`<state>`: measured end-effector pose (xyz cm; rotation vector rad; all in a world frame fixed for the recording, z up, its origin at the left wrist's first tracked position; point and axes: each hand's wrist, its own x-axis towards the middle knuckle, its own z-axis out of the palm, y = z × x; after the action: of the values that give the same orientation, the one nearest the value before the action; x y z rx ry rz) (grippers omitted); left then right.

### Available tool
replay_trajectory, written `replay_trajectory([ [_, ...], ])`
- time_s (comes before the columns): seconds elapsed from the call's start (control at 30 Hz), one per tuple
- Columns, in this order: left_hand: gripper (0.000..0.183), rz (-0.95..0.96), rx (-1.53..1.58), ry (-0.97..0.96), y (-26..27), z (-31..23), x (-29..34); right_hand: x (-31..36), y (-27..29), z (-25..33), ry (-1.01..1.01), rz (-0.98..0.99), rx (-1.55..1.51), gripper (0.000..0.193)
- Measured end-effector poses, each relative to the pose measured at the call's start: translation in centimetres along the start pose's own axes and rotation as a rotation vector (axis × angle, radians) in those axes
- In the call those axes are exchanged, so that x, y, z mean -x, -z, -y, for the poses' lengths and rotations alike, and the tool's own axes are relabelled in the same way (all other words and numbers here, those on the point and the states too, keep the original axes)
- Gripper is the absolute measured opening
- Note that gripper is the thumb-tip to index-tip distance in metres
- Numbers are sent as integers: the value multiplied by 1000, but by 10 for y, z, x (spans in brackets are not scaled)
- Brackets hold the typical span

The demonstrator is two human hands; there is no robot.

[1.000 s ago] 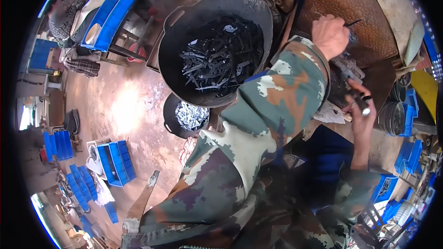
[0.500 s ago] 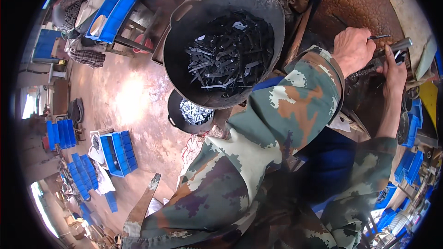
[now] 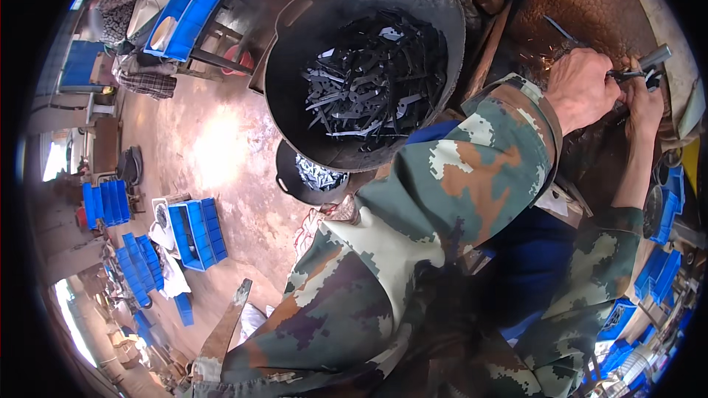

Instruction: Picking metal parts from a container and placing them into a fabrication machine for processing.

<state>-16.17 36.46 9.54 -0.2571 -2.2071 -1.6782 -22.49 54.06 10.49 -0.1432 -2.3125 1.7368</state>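
Since the earlier frame, our right hand [image 3: 645, 105] has come up beside our left hand [image 3: 582, 88], and the two now sit close together. Our left hand is closed around a thin, dark metal strip [image 3: 624, 74], held at the upper right of our view, its narrow end poking out toward our right hand. A slim, blue-grey metal sliver [image 3: 562, 29] slants up and left from the knuckles; we cannot tell whether it is part of the same piece. Our right hand grips a smooth, silver metal cylinder [image 3: 656, 57], which juts past the fingers. Orange sparks [image 3: 543, 61] show just left of our left hand, below a wrinkled, brown leather-like sheet [image 3: 590, 0]. Left of our camouflage-patterned cloth sleeve [image 3: 476, 169] stands a large, round, dark basin [image 3: 286, 77] heaped with flat, black metal pieces [image 3: 369, 85]. Below it, a smaller black basin [image 3: 286, 171] holds shiny, silvery pieces [image 3: 321, 175] on the pale, stained floor [image 3: 221, 140]. Farther left are blue, rectangular plastic bins [image 3: 198, 234].
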Motion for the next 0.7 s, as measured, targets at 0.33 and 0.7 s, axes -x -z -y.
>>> replay_trajectory([
  [0.33,16,315,-136,11,155,6,-13,-10,15,-8,38,-70,138,33],
  [0.7,42,448,-808,628,335,123,161,-19,12,-24,96,24,91,31],
])
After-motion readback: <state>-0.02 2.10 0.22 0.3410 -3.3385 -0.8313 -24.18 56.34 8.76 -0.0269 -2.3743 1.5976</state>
